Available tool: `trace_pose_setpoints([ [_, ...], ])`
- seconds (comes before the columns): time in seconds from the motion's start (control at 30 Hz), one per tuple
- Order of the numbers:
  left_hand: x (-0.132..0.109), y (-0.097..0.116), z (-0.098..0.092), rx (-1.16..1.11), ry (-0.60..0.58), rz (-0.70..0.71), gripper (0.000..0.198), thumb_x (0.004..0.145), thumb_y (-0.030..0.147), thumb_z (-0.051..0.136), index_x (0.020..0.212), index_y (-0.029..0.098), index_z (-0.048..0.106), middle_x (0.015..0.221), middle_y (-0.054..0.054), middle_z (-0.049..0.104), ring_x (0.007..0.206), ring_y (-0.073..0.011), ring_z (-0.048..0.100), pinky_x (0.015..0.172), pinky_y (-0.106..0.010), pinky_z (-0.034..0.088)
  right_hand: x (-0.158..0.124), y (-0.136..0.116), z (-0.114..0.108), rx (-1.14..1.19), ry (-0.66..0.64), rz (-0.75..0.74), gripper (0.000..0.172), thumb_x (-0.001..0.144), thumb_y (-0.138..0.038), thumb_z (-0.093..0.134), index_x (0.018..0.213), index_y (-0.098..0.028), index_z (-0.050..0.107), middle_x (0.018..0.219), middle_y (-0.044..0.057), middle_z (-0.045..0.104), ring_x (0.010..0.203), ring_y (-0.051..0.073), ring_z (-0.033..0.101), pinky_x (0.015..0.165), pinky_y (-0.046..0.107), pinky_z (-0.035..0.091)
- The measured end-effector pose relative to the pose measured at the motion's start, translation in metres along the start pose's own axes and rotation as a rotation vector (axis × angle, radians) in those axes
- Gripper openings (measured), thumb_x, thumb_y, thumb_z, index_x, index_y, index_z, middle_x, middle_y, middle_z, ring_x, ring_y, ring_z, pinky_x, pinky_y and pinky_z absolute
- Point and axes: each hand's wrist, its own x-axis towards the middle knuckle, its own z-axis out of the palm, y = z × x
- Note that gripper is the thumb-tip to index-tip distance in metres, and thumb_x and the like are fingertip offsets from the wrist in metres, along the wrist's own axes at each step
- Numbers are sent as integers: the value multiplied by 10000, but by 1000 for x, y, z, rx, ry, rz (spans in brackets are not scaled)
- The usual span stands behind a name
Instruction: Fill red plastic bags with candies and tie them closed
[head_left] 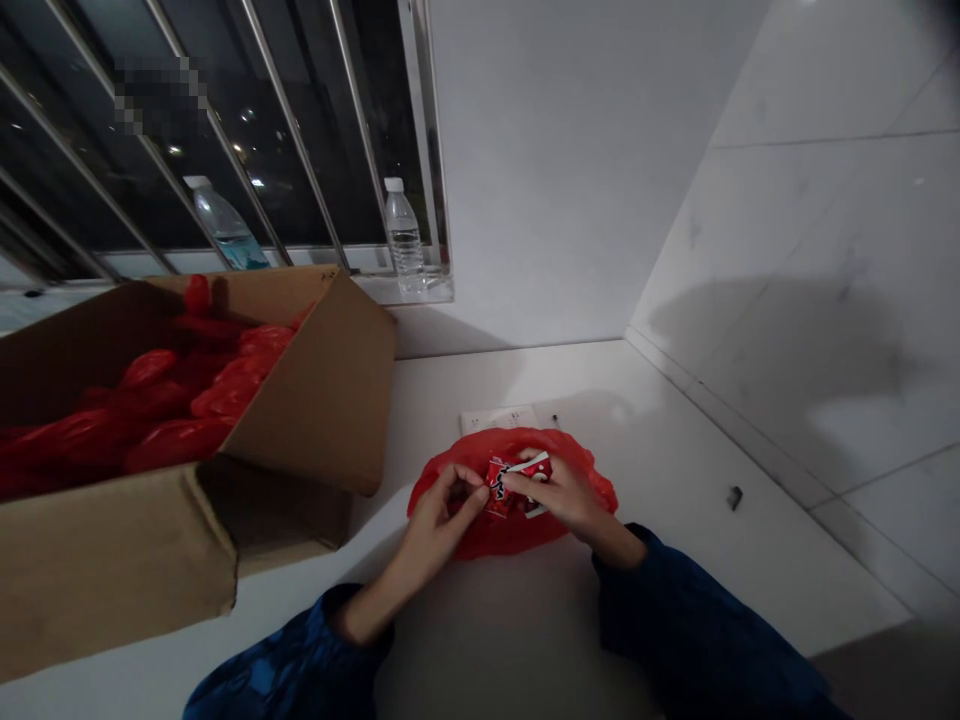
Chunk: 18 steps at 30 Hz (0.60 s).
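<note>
A red plastic bag (487, 541) lies spread on the white table, below both hands. Over it my right hand (562, 490) holds a small red and white packet (538, 468), thumb on top. My left hand (448, 510) has its thumb and index finger pinched together at the left edge of another small red packet (496, 487) with dark and white print. The two packets overlap or touch between the hands. Whatever lies beneath them in the bag is mostly hidden.
An open cardboard box (315, 370) with several tied red bags (232, 385) stands at the left. Two plastic bottles (406, 240) are on the window sill. A white socket panel (499, 417) sits behind the bag, and a small dark object (734, 496) lies at the right.
</note>
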Motion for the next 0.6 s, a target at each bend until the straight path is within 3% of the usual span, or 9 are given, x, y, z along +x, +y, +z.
trace_pose_setpoints([
  [0.1, 2, -5, -2, 7, -19, -20, 286, 851, 425, 656, 939, 160, 593, 885, -40, 643, 820, -160, 601, 754, -275, 481, 0, 3, -2, -36, 4, -5, 303, 758, -476, 758, 846, -215, 633, 743, -9, 637, 685, 166, 647, 629, 308, 562],
  [0.33, 2, -21, -3, 11, -23, 6, 307, 867, 434, 641, 756, 154, 583, 715, -1, 591, 677, -123, 516, 644, -226, 419, -3, -4, 1, 25, -21, -7, 283, 784, -463, 737, 770, -203, 626, 712, -5, 611, 647, 149, 616, 596, 290, 540],
  [0.5, -1, -18, 1, -16, -6, 5, 316, 869, 436, 639, 739, 160, 559, 707, 11, 567, 670, -116, 492, 638, -216, 406, -1, 1, 0, 17, -11, -22, 316, 768, -483, 747, 762, -192, 624, 721, -3, 601, 655, 142, 599, 578, 273, 521],
  [0.6, 0, -14, 0, 15, -11, -6, 274, 882, 428, 623, 831, 159, 603, 796, -11, 610, 742, -134, 535, 686, -228, 424, 0, 4, -1, 19, -9, -15, 341, 748, -504, 758, 772, -190, 624, 733, -4, 603, 670, 145, 601, 571, 267, 514],
])
